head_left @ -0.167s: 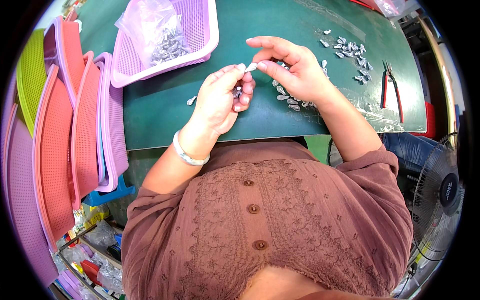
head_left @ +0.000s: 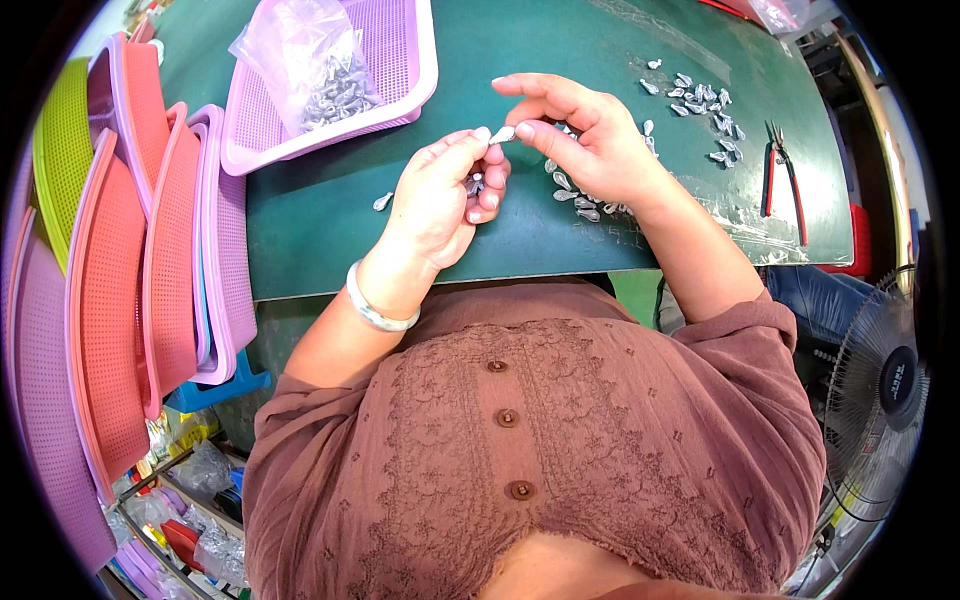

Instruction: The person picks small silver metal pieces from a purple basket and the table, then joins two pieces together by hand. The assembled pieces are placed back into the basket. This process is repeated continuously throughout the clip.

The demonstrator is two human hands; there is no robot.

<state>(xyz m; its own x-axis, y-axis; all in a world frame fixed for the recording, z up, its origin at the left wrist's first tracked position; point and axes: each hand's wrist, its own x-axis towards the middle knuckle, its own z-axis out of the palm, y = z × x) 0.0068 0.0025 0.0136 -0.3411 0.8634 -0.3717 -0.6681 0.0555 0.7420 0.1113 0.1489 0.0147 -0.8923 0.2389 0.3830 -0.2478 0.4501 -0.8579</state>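
My left hand [head_left: 432, 205] is closed, pinching a small silvery drop-shaped piece [head_left: 503, 134] between thumb and forefinger. More grey pieces [head_left: 474, 185] sit within its curled fingers, partly hidden. Just to the right, my right hand [head_left: 598, 140] has its thumb tip against or very near the pinched piece, while its fingers stretch out above, apart from the thumb. Under and beside that hand lies a loose pile of similar pieces [head_left: 588, 205], partly covered by it. One single piece [head_left: 382, 201] lies on the green table left of my left wrist.
A purple plastic basket [head_left: 428, 60] at the back left holds a clear bag [head_left: 300, 60] of grey pieces. Another scatter of pieces [head_left: 700, 98] lies at the right, near red-handled pliers [head_left: 770, 185]. Stacked coloured baskets [head_left: 110, 300] stand left; a fan [head_left: 870, 400] stands right.
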